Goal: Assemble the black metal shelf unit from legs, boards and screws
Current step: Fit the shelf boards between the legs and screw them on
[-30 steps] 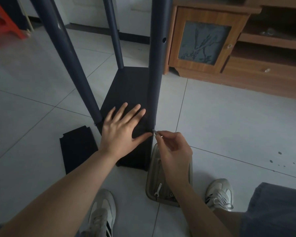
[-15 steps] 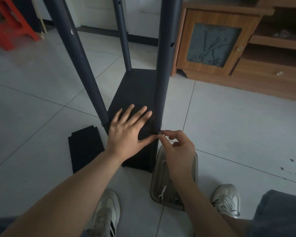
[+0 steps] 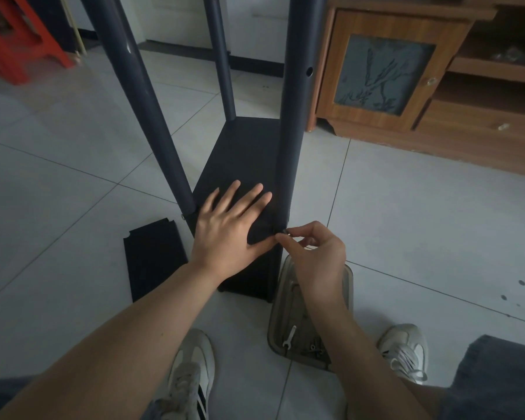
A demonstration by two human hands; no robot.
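The left hand (image 3: 225,234) lies flat on the black board (image 3: 243,153), and the right hand (image 3: 312,253) pinches a screw (image 3: 284,231), which should turn in straight by the near leg (image 3: 294,116).

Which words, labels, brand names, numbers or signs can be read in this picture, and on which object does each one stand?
No readable text appears anywhere.
The dark metal legs, the black shelf board and the spare black board on the floor are plain.
The wooden cabinet door shows only a branch pattern.
The grey-white sneakers carry stripes, no letters.
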